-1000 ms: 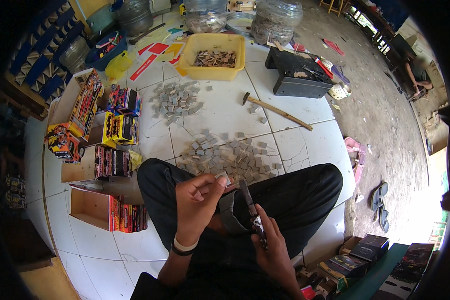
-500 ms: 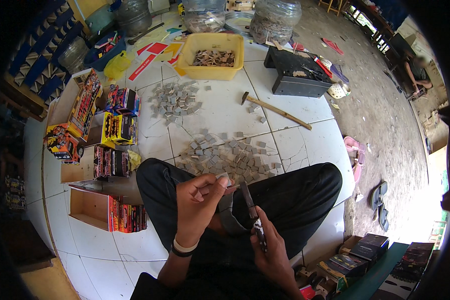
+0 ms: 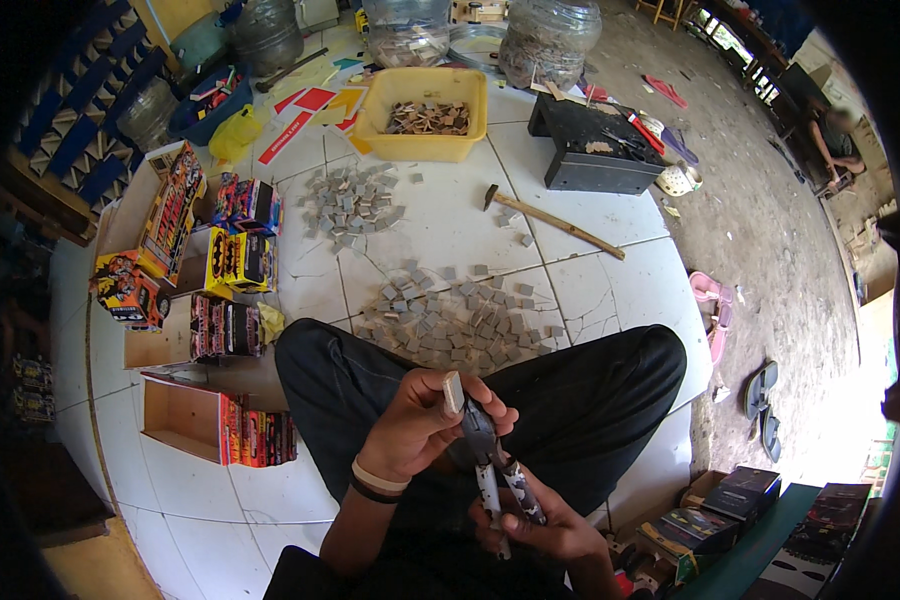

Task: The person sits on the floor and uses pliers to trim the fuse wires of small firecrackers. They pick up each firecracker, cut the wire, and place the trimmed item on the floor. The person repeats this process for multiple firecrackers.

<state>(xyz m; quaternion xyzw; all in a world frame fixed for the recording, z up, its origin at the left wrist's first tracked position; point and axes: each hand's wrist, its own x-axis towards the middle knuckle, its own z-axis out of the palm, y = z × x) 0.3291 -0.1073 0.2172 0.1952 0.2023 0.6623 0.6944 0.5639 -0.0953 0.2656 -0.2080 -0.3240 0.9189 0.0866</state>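
Note:
My left hand (image 3: 410,425) pinches a small pale wooden block (image 3: 453,394) between thumb and fingers, just left of the head of the snips. Its other fingers reach behind the metal jaws. My right hand (image 3: 545,525) grips the snips (image 3: 478,432) by their two handles, which are spread apart and mottled white and dark. Whether the jaws touch the block, I cannot tell. Beyond my crossed legs lies a spread of small grey-topped square pieces (image 3: 460,318) on the white tiles. A second heap of such pieces (image 3: 350,200) lies farther off to the left.
A yellow tub (image 3: 420,147) holds many small pieces at the back. The hammer (image 3: 560,225) and a black stand (image 3: 600,165) are at right. Printed boxes and toy-truck-shaped cartons (image 3: 165,235) line the left. Sandals (image 3: 760,390) lie on the floor at right; another person (image 3: 835,150) sits far off.
The snips have turned from edge-on to showing both handles apart. My left hand has turned, showing the block's pale side, and its fingers have come up behind the jaws.

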